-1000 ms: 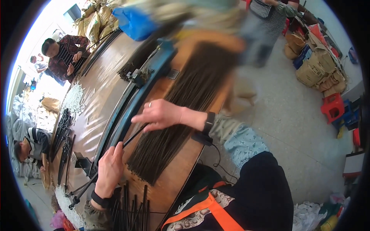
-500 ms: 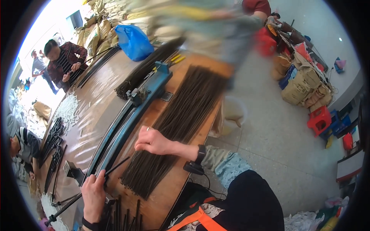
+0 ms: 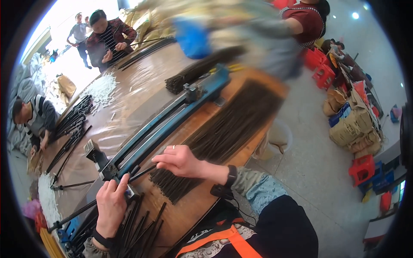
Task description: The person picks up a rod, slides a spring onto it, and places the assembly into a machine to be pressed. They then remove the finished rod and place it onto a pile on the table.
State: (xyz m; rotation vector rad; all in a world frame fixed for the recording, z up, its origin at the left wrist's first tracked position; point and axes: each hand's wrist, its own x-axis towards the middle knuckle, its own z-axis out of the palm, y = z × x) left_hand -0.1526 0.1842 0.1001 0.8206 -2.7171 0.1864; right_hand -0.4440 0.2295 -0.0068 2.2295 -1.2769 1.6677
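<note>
My left hand [image 3: 112, 203] is closed around a thin dark rod [image 3: 144, 173], its index finger stretched along it by the near end of a long blue metal rail fixture [image 3: 165, 125]. My right hand [image 3: 180, 161] pinches the rod's other visible end between thumb and fingers. On the lower left, a black rod with a knobbed end [image 3: 73, 218] runs out from beside my left hand; whether both are one piece is hidden. Beneath and beyond my right hand lies a wide bundle of thin dark rods [image 3: 234, 122]. Several loose black tubes [image 3: 140, 225] lie near my left wrist.
A second rod bundle [image 3: 202, 69] and a blue plastic bag [image 3: 191, 38] lie farther back on the table. White small pieces [image 3: 101, 89] and black rods [image 3: 71, 124] are at left. People work around the table; one [image 3: 254, 38] beyond it is blurred. Red stools [image 3: 361, 170] stand right.
The whole view has turned, so the table appears shifted right. My hands have come slightly closer together along the rod, both still gripping. The person beyond the table is still moving.
</note>
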